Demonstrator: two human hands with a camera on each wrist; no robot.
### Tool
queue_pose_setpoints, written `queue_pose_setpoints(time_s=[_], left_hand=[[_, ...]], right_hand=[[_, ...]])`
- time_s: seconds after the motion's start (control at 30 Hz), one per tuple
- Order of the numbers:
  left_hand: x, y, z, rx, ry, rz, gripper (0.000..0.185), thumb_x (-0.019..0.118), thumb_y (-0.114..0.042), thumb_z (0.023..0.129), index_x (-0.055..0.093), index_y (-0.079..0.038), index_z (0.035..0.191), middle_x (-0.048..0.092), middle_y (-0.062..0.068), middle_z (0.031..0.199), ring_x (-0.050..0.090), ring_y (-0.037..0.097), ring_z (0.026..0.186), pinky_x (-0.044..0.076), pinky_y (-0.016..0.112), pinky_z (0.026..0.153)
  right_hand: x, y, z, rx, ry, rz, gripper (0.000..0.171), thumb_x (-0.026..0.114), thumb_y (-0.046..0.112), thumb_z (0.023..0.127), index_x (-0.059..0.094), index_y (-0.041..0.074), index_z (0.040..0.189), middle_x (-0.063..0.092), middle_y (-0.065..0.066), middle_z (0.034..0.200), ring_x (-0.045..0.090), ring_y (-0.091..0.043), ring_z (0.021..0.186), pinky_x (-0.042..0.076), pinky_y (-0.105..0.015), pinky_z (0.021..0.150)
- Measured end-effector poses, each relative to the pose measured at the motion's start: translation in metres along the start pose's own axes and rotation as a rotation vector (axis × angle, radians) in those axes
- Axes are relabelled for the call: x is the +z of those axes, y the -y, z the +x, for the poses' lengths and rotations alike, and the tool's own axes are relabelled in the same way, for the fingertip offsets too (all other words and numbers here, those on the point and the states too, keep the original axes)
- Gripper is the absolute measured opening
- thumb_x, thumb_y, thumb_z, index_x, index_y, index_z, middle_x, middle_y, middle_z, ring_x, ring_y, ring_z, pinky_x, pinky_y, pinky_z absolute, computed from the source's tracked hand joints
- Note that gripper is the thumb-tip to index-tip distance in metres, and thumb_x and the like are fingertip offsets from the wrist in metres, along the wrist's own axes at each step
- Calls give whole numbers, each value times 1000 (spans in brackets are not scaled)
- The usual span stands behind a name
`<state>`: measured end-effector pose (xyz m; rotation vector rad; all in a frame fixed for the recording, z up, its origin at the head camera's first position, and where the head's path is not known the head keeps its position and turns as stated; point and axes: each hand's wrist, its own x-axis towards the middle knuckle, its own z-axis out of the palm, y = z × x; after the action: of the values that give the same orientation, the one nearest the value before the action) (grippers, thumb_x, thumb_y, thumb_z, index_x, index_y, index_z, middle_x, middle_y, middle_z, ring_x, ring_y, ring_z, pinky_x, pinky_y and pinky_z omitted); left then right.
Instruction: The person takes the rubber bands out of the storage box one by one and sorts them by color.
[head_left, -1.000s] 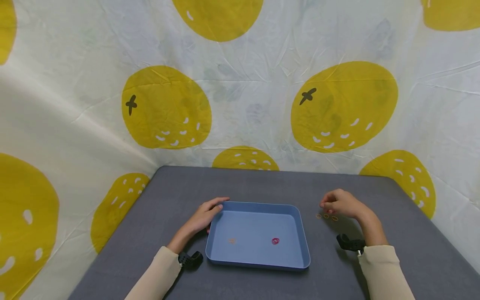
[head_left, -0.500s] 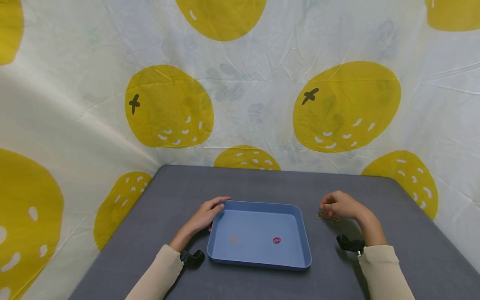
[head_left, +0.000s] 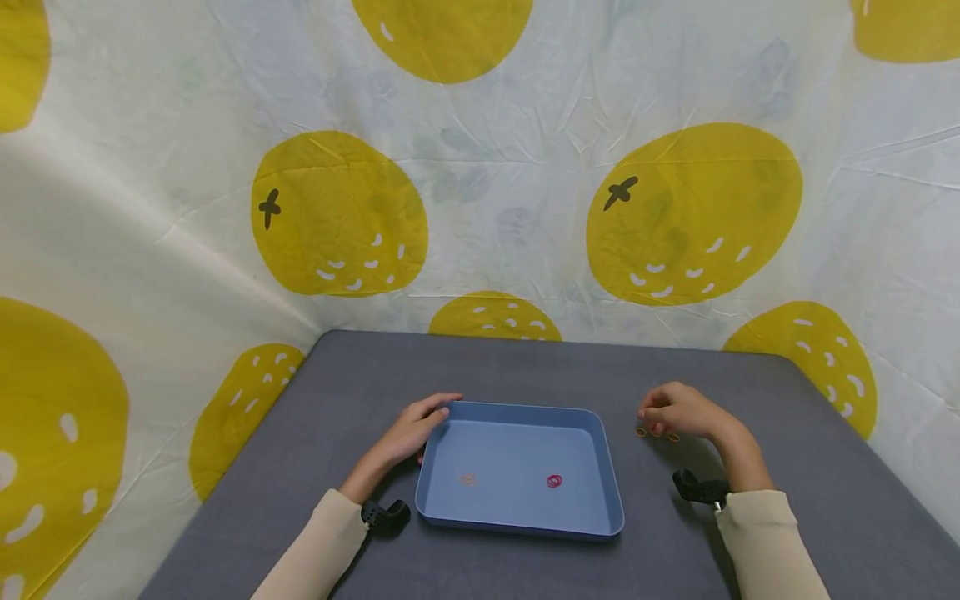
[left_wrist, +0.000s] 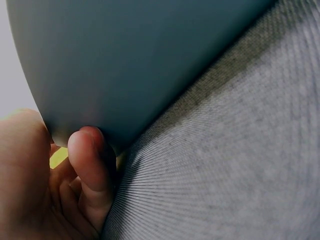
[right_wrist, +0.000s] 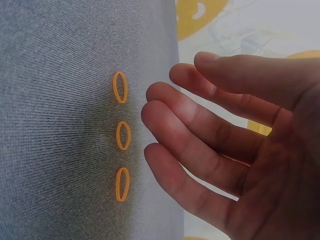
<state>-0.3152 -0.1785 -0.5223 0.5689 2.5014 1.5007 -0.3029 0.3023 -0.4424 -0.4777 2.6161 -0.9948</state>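
A shallow blue tray point(head_left: 517, 409) lies on the grey table in front of me. A small orange rubber band point(head_left: 468, 479) and a red rubber band point(head_left: 553, 481) lie on its floor. My left hand point(head_left: 429, 415) holds the tray's far left corner, with fingers over the rim. In the left wrist view the thumb point(left_wrist: 87, 160) presses the tray's outer wall point(left_wrist: 125, 60). My right hand point(head_left: 654, 412) hovers to the right of the tray with fingers loosely bent and holds nothing. Just under its fingertips point(right_wrist: 160, 112), three orange rubber bands point(right_wrist: 123, 135) lie in a row on the table point(head_left: 655, 432).
The grey cloth-covered table point(head_left: 510, 367) is enclosed at the back and on both sides by a white curtain with yellow fruit prints point(head_left: 337, 217). Black wrist mounts sit by each cuff point(head_left: 386, 515) point(head_left: 697, 487).
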Motion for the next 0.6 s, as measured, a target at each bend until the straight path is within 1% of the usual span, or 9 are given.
queue_pose_setpoints(time_s=[0.1, 0.2, 0.33, 0.37, 0.43, 0.6], left_hand=[[0, 0, 0, -12, -5, -1, 40, 45, -32, 112, 54, -32, 151, 70, 13, 123, 47, 16, 36, 51, 38, 40], [0, -1, 0, -13, -7, -4, 39, 45, -31, 112, 54, -32, 150, 69, 14, 125, 47, 16, 37, 51, 38, 40], [1, -2, -1, -7, -11, -15, 39, 46, -32, 112, 55, -30, 150, 71, 16, 118, 47, 17, 36, 49, 36, 39], [1, -3, -1, -11, -16, -17, 39, 46, -30, 112, 55, -28, 150, 71, 18, 118, 47, 17, 36, 48, 35, 39], [1, -4, -2, -13, -22, -22, 39, 46, -30, 112, 55, -28, 150, 71, 18, 115, 47, 17, 35, 47, 34, 39], [3, -2, -1, -13, -31, -28, 39, 46, -28, 112, 55, -26, 150, 71, 18, 117, 46, 16, 35, 45, 32, 38]], right_hand=[[1, 1, 1, 17, -3, -3, 20, 61, 11, 102, 72, -5, 99, 68, -11, 79, 60, -20, 67, 53, -34, 56], [2, 1, 1, 38, -7, 2, 18, 63, 11, 101, 73, -4, 100, 69, -11, 80, 60, -21, 69, 52, -34, 56], [4, 2, 1, 49, -9, 2, 18, 63, 11, 101, 73, -4, 100, 70, -11, 81, 61, -22, 70, 52, -35, 57], [4, 3, 1, 52, -10, 1, 18, 63, 12, 101, 73, -4, 100, 70, -11, 81, 61, -22, 71, 52, -35, 57], [4, 3, 1, 56, -10, 2, 18, 63, 12, 101, 73, -4, 99, 70, -11, 80, 61, -22, 71, 52, -35, 57], [4, 4, 1, 58, -13, 0, 18, 63, 11, 101, 73, -4, 99, 69, -10, 79, 61, -22, 71, 52, -35, 57]])
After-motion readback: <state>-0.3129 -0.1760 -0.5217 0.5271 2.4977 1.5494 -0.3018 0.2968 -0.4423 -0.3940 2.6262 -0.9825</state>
